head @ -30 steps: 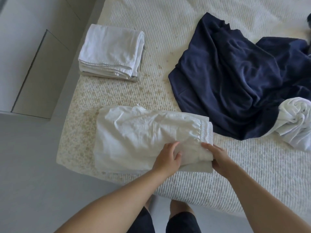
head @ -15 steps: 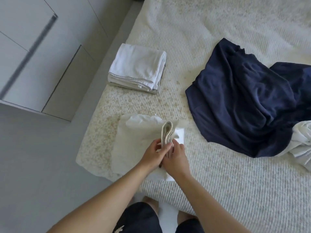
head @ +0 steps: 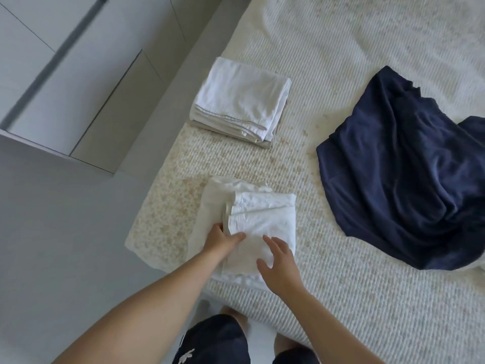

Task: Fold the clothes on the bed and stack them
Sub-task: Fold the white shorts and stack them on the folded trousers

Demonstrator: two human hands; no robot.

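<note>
White shorts [head: 259,222] lie folded over on themselves near the bed's front left corner. My left hand [head: 223,239] grips the left edge of the folded-over layer, thumb on top and fingers tucked under the fabric. Spread flat, my right hand [head: 279,261] rests on the near right part of the shorts. A stack of folded white clothes [head: 240,103] sits farther back along the bed's left edge. A crumpled navy garment [head: 401,169] lies unfolded to the right.
The bed [head: 367,298] has a ribbed cream cover, and its left edge drops to a grey floor [head: 52,245]. White cabinet doors [head: 52,61] stand at the far left. My legs in dark shorts [head: 217,340] stand against the bed's front edge.
The waistband end of the shorts has been brought over to the left and laid flat, halving their length. My right hand let go and now lies spread on top.
</note>
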